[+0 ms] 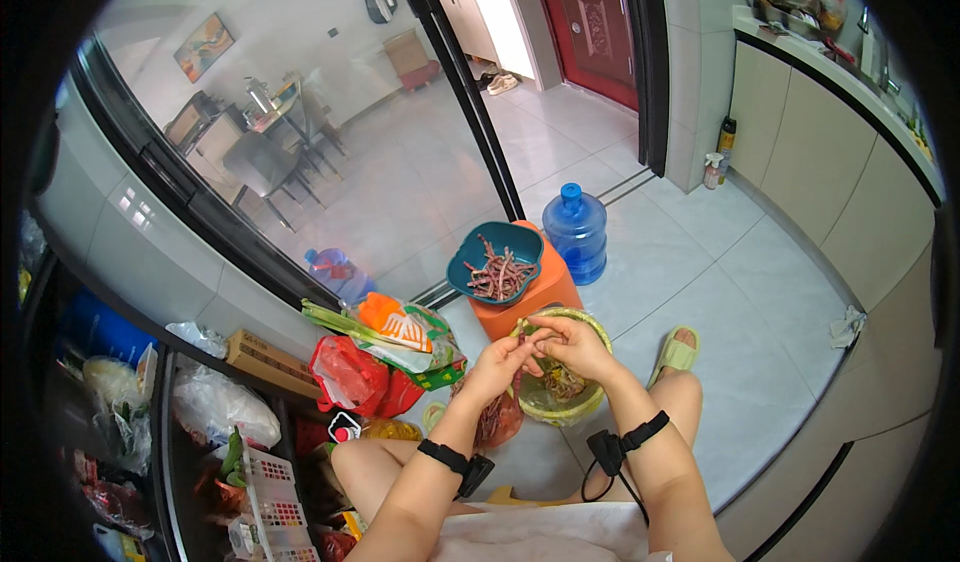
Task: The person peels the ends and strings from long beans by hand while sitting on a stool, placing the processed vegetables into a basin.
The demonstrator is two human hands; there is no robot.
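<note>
My left hand (496,365) pinches a long purple bean pod (517,386), whose lower end hangs below the fingers. My right hand (574,346) meets it at the fingertips and grips the upper part of the same pod. Both hands are over a yellow-green waste bin (559,416), lined with a bag and holding plant scraps (562,382). Just beyond, a teal basin (459,269) with many snapped purple bean pieces (501,273) rests on an orange stool (555,277). A bag of whole purple beans (501,423) lies beside the bin, partly hidden by my left forearm.
A blue water jug (575,236) stands right of the stool. To the left are red plastic bags (349,374), a shopping bag with green stalks (442,344), a cardboard box (270,361) and crowded shelves. Cabinets (817,127) line the right; a sliding glass door (480,112) stands ahead.
</note>
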